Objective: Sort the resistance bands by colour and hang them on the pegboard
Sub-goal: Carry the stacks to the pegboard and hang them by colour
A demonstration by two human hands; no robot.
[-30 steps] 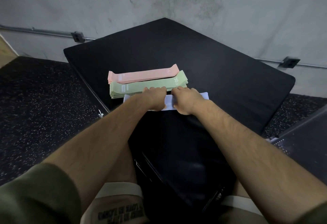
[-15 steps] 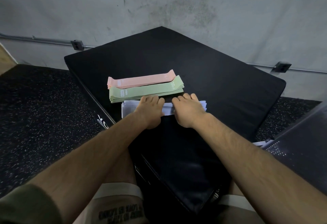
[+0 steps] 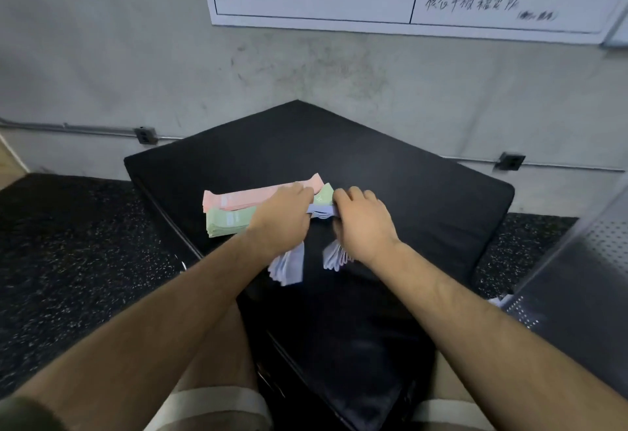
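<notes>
Pink stack (image 3: 238, 196) and green stack (image 3: 226, 223) lie touching on the black mat (image 3: 407, 192), left of centre. Left hand (image 3: 280, 216) and right hand (image 3: 362, 223) both clench the lavender bands (image 3: 289, 264) mid-length, loose ends drooping toward the near side. Recommendation: keep the bundle pinched evenly so none slips, then carry it to the perforated panel (image 3: 577, 277) at right, presumably the pegboard.

Arms outstretched; left hand (image 3: 279, 216) and right hand (image 3: 364, 224) close together, fingers curled
</notes>
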